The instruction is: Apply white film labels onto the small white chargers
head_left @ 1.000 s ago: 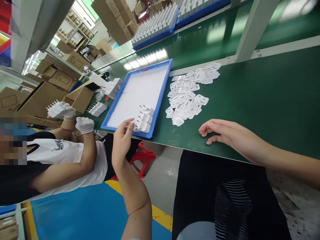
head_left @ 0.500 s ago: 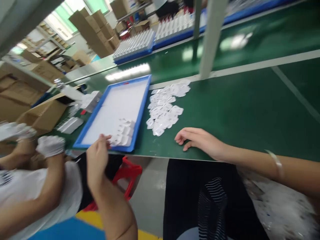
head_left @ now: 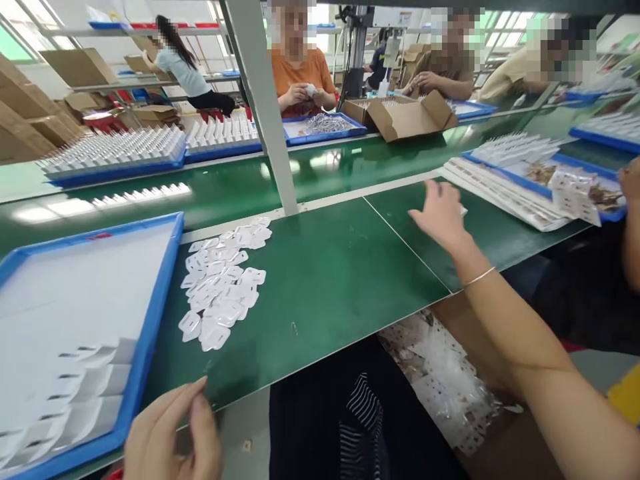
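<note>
Two bare hands — left [head_left: 173, 433], right [head_left: 440, 213] — one blue tray [head_left: 155, 320].

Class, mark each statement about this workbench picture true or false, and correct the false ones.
1. The right hand reaches out over the green table. True.
2. The left hand grips a cardboard box. False: it holds nothing that shows, near the blue tray.
3. The white flat pieces lie inside that tray. False: they lie on the table beside it.
4. A bracelet sits on the right wrist. True.
</note>
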Demonstrator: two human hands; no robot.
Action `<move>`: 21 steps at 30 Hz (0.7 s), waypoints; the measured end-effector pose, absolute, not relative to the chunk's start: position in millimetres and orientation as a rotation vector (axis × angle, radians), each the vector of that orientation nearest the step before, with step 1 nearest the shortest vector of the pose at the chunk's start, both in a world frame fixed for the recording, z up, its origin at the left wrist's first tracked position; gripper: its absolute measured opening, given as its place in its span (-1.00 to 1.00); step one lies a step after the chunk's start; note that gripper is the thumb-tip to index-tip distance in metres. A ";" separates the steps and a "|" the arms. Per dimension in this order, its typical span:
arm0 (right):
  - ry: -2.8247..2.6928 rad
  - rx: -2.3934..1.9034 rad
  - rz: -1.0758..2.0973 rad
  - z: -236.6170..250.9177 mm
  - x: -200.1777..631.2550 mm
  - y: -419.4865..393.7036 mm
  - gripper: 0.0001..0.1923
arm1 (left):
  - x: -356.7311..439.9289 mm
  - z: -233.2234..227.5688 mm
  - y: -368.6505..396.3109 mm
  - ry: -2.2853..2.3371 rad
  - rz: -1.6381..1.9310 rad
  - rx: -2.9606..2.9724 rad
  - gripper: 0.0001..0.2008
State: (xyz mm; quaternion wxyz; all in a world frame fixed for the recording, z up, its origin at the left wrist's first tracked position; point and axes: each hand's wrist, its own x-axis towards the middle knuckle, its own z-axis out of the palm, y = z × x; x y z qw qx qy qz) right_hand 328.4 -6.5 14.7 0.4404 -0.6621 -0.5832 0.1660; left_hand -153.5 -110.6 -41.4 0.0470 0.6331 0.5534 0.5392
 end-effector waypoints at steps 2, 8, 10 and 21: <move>-1.450 -1.666 0.397 11.7 366.9 -16.4 -0.69 | -140.0 -51.3 -105.5 1.576 1.670 2.186 -0.68; -1.443 -1.772 0.326 10.5 385.2 -30.3 -0.73 | -115.1 -49.8 -89.3 1.337 1.484 2.443 -0.81; -1.448 -1.801 0.346 11.1 355.4 -26.2 -0.75 | -108.2 -48.3 -86.7 1.319 1.428 2.434 -0.75; -2.075 -1.020 1.540 24.6 93.6 -50.8 -0.51 | -100.1 -52.7 -106.0 1.309 1.207 2.223 -0.32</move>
